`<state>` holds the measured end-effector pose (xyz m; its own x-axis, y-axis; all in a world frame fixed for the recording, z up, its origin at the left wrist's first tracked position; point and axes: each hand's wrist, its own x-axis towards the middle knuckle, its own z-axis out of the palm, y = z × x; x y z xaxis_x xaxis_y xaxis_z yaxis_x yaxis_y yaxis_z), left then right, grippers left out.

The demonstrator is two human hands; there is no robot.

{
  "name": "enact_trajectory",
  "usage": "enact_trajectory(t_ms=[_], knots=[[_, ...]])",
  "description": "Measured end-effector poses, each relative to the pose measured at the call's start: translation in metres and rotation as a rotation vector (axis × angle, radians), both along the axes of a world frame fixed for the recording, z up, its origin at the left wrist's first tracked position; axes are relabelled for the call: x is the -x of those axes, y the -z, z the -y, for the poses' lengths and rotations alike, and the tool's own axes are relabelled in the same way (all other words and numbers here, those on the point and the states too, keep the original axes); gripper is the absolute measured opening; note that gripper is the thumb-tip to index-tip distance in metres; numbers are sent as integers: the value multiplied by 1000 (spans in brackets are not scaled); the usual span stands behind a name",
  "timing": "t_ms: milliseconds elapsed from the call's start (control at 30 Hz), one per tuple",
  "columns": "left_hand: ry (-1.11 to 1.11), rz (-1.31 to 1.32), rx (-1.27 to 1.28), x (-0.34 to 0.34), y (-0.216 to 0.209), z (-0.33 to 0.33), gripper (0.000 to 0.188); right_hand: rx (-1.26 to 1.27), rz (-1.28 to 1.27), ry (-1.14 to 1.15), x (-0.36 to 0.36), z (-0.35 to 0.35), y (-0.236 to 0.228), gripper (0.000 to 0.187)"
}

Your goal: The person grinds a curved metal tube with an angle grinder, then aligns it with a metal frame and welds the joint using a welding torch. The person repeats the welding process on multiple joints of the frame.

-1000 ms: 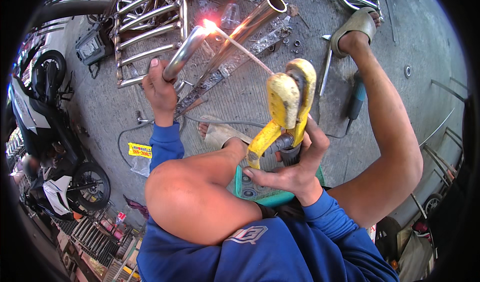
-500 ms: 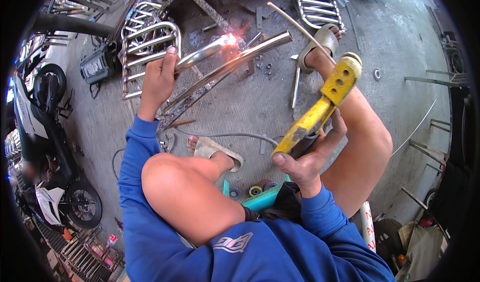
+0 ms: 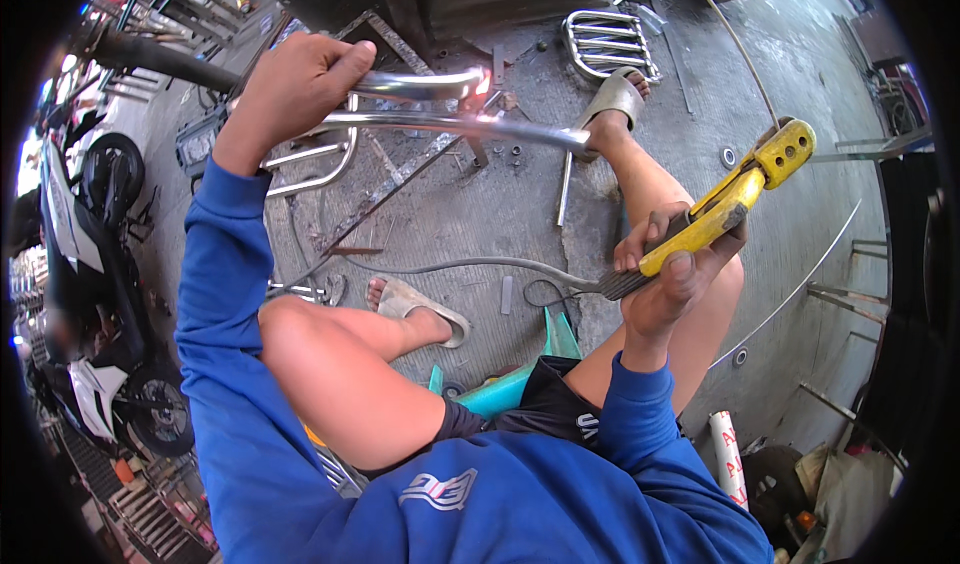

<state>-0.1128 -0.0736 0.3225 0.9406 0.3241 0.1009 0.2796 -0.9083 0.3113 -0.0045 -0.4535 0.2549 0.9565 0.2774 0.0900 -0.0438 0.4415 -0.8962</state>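
Observation:
My left hand (image 3: 300,89) is closed round a shiny metal tube (image 3: 415,86), whose far end glows red-orange. Just below it runs a second, longer tube length (image 3: 470,126), roughly level. Its left part passes behind my hand, so I cannot tell whether the two are one bent piece. My right hand (image 3: 675,274) grips a yellow welding electrode holder (image 3: 705,232) above my right knee. From the holder's jaw a thin welding rod (image 3: 742,59) points up and away, well apart from the tubes.
A grey cable (image 3: 480,262) runs from the holder across the concrete floor. Welded tube racks (image 3: 610,46) lie ahead, beside my sandalled right foot (image 3: 615,104). A motorbike (image 3: 105,294) stands at left. A turquoise stool (image 3: 500,394) is under me. Washers (image 3: 728,157) lie about.
The bright welding flare has faded to a glow. My left hand has lifted and moved left, levelling the tubes. The holder and rod have swung right, away from them.

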Motion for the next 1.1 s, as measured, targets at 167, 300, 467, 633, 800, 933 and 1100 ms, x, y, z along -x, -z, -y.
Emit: enact_trajectory(t_ms=[167, 300, 467, 633, 800, 933, 1100], knots=[[86, -132, -363, 13, 16, -7, 40, 79, -31, -93, 7, 2, 13, 124], [-16, -335, -405, 28, 45, -29, 37, 171, 43, -100, 15, -7, 31, 125], [-46, -220, -549, 52, 87, -58, 32, 247, 111, -130, 25, -16, 43, 118], [-68, -135, -334, 59, 124, -71, 29, 225, -17, -191, 34, -21, 47, 123], [-375, 53, -195, 64, 157, -75, 38, 211, -53, -227, 39, -22, 49, 120], [-870, 261, 402, 58, 174, -97, 43, 188, -84, -273, 43, -24, 48, 117], [-967, 485, 1480, 31, 158, -108, 21, 212, -114, -308, 50, -31, 44, 114]])
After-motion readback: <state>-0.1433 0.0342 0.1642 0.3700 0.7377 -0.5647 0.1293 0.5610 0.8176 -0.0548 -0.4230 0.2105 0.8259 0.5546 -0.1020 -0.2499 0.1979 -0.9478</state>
